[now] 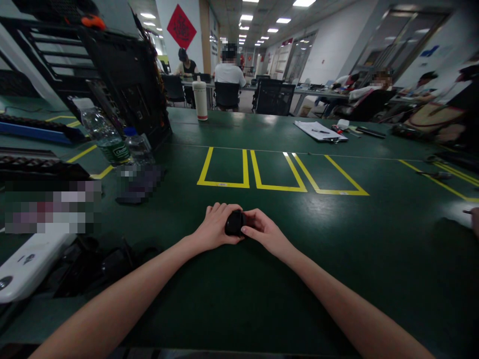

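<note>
Head view: left hand (220,225) and right hand (265,232) had fingers clamped on a black rounded object (234,223) over the near green tabletop (243,299); beyond lay yellow tape outlines (280,188), far-off seated people (229,72), ceiling lights (304,3).

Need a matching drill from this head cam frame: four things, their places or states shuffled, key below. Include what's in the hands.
Column one:
1. Black object
2. White tumbler
3. White paper
4. Red sign

Column two:
A. Lying on the table, a pen on top
B. Up on the pillar, set as a diamond
C. Held between the left hand and the right hand
D. Standing upright near the table's far edge

Pairs: 1-C, 2-D, 3-A, 4-B
</note>
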Demonstrator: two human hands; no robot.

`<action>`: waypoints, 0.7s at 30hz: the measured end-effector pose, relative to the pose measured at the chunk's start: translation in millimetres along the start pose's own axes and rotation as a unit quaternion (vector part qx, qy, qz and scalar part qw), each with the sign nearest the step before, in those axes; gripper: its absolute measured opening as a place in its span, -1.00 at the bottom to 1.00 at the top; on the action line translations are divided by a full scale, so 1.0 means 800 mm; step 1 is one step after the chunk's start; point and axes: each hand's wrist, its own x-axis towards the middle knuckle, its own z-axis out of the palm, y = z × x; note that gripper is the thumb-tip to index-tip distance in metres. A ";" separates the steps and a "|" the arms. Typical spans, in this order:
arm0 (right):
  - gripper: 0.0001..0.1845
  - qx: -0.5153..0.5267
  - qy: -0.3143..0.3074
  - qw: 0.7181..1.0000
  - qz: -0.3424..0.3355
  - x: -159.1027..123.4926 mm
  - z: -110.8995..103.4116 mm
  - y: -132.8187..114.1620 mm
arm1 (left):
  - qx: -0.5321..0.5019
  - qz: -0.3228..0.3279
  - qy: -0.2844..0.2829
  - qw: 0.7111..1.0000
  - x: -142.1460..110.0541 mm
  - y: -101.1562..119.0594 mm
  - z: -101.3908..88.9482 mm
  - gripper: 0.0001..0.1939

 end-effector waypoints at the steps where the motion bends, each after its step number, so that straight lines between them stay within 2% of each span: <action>1: -0.69 0.009 -0.004 1.000 -0.009 -0.001 0.000 0.000 | 0.001 0.000 -0.001 1.000 0.000 0.000 0.000 -0.44; 8: -0.78 0.028 0.035 0.999 0.000 0.001 0.004 0.000 | 0.001 0.001 0.001 1.000 0.000 -0.002 0.001 -0.42; 11: -0.73 0.011 0.045 0.999 0.000 0.004 0.003 0.002 | 0.002 0.002 0.012 1.000 0.001 -0.008 0.009 -0.40; 14: -0.69 -0.004 0.032 0.999 0.008 0.005 0.000 0.002 | 0.007 0.003 0.031 0.999 0.002 -0.011 0.015 -0.38; 18: -0.65 0.029 -0.013 0.999 -0.020 0.001 -0.001 0.000 | 0.011 0.010 0.018 1.000 0.001 -0.009 0.013 -0.43; 21: -0.68 0.039 -0.003 0.999 -0.027 -0.001 0.003 0.000 | 0.010 0.011 0.019 1.000 -0.001 -0.005 0.007 -0.43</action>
